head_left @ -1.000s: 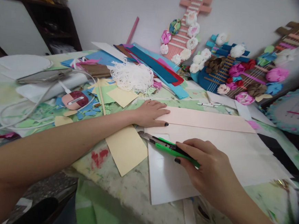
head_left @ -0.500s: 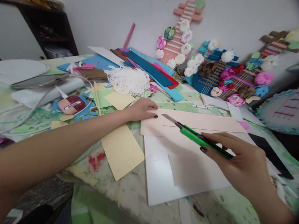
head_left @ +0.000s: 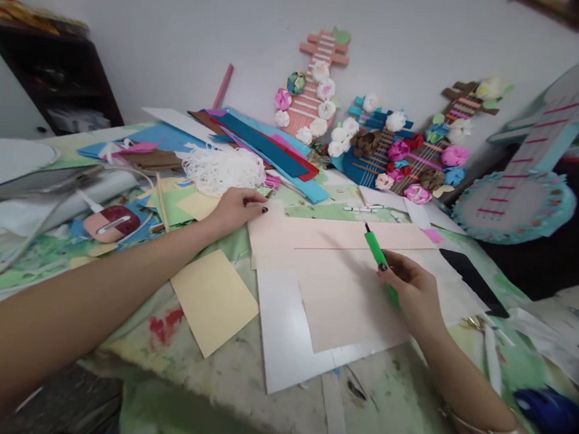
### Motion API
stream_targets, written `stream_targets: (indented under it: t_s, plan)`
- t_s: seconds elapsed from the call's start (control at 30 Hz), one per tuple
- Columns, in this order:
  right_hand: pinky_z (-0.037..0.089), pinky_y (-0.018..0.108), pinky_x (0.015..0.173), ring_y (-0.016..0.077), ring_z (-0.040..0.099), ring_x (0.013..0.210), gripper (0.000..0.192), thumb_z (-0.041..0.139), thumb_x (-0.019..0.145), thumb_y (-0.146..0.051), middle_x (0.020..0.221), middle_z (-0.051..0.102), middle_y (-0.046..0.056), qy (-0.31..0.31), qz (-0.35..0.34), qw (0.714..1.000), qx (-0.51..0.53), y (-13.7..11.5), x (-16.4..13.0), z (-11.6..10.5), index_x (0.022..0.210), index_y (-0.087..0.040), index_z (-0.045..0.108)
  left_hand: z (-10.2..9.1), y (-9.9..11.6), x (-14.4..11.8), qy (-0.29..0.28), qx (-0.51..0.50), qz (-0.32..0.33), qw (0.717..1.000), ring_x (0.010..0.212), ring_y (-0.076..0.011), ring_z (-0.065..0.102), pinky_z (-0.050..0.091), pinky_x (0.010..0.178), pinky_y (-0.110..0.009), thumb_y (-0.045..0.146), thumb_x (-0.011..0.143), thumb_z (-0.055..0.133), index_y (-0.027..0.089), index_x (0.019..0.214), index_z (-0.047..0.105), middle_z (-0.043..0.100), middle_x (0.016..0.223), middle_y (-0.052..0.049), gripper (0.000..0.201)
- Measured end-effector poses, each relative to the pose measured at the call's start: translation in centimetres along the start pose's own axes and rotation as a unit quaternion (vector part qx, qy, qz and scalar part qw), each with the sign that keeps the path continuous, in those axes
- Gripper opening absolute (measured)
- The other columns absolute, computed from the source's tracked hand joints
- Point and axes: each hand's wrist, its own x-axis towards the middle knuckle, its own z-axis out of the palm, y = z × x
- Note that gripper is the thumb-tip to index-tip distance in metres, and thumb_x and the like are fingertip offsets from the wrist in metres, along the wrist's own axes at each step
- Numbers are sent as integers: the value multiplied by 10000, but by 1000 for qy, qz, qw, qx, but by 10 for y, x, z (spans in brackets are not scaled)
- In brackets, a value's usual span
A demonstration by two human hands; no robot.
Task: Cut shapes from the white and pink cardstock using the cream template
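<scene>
My right hand (head_left: 411, 290) grips a green utility knife (head_left: 379, 256), its tip pointing away over a pale pink sheet (head_left: 344, 285). A straight cut line runs across the sheet, leaving a long pink strip (head_left: 358, 234) on the far side. My left hand (head_left: 236, 207) pinches the left end of that strip, fingers curled. The pink sheet lies on a white board (head_left: 285, 337) on the paint-stained table (head_left: 236, 387).
A cream card (head_left: 214, 299) lies left of the board. A pile of white string (head_left: 222, 169), coloured paper strips (head_left: 269, 147), a red-and-pink tool (head_left: 111, 222) and cables clutter the far left. Paper guitars with flowers (head_left: 375, 150) lean on the wall; a black strip (head_left: 472, 279) lies right.
My right hand carried the knife from the sheet's left edge rightward along the cut. My left hand went from flat on the strip to pinching its end. The view shifted right.
</scene>
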Motion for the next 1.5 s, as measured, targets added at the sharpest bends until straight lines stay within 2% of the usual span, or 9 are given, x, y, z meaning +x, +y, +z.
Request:
stream_targets:
  t_s: [0.2, 0.43, 0.63, 0.8, 0.9, 1.07, 1.13, 1.33, 1.5]
  plan:
    - [442, 325, 623, 169, 547, 646, 410, 727, 619, -409, 776, 690, 57, 18, 7, 1000, 13, 9, 0, 11, 941, -155, 728, -1, -6, 0, 50, 8, -27, 998, 650, -133, 551, 437, 596, -241, 418, 857, 623, 116, 898, 691, 614, 708, 3, 313]
    - [444, 359, 694, 213, 563, 779, 386, 676, 699, -413, 939, 686, 86, 72, -51, 996, -8, 10, -8, 18, 997, -171, 710, -3, 8, 7, 71, 39, -33, 996, 925, -201, 641, 561, 784, -367, 365, 951, 583, 128, 1139, 602, 629, 1097, -66, 303]
    - [460, 385, 769, 228, 575, 849, 353, 617, 769, -396, 1013, 659, 103, 88, -75, 993, 5, 10, -9, 18, 1028, -162, 675, 8, 45, 34, 107, 71, 58, 990, 943, -194, 637, 553, 814, -382, 344, 951, 586, 136, 1134, 606, 631, 1104, -74, 277]
    - [463, 368, 771, 227, 584, 866, 339, 580, 806, -391, 1028, 650, 105, 85, -64, 994, 21, 9, -13, 18, 1046, -163, 655, 35, 73, 55, 156, 104, 155, 970, 954, -190, 628, 546, 819, -379, 338, 962, 567, 138, 1093, 615, 625, 1104, -76, 244]
    - [466, 356, 740, 225, 583, 844, 396, 577, 812, -428, 1013, 647, 104, 89, -31, 995, 42, 9, -14, 17, 1095, -156, 629, 63, 76, 48, 122, 127, 218, 960, 982, -197, 621, 536, 854, -400, 337, 959, 570, 148, 1107, 614, 622, 1123, -79, 244]
    - [448, 338, 729, 220, 568, 858, 423, 561, 814, -474, 1028, 624, 95, 103, 10, 992, 74, 8, -15, 16, 1101, -169, 618, 98, 63, 13, -8, 144, 299, 943, 936, -174, 633, 550, 828, -368, 328, 971, 555, 163, 1107, 619, 634, 1109, -75, 223]
    - [446, 338, 725, 219, 563, 856, 445, 565, 809, -496, 1038, 620, 94, 96, 26, 991, 85, 7, -16, 16, 1111, -173, 616, 100, 58, 5, -32, 141, 302, 942, 913, -167, 637, 555, 808, -355, 324, 970, 556, 158, 1082, 625, 641, 1077, -69, 211]
    - [450, 351, 745, 223, 550, 874, 494, 568, 807, -532, 1038, 602, 88, 98, 59, 988, 107, 6, -17, 14, 1147, -175, 601, 89, 57, 4, -36, 106, 259, 959, 918, -173, 642, 542, 818, -348, 284, 953, 564, 152, 914, 674, 673, 986, -69, 176]
    - [456, 352, 756, 221, 547, 874, 485, 571, 818, -539, 1052, 587, 94, 94, 58, 989, 101, 8, -18, 13, 1152, -188, 598, 86, 65, 3, -53, 68, 206, 975, 927, -177, 660, 550, 831, -311, 141, 818, 548, 194, 776, 722, 704, 983, -88, 187]
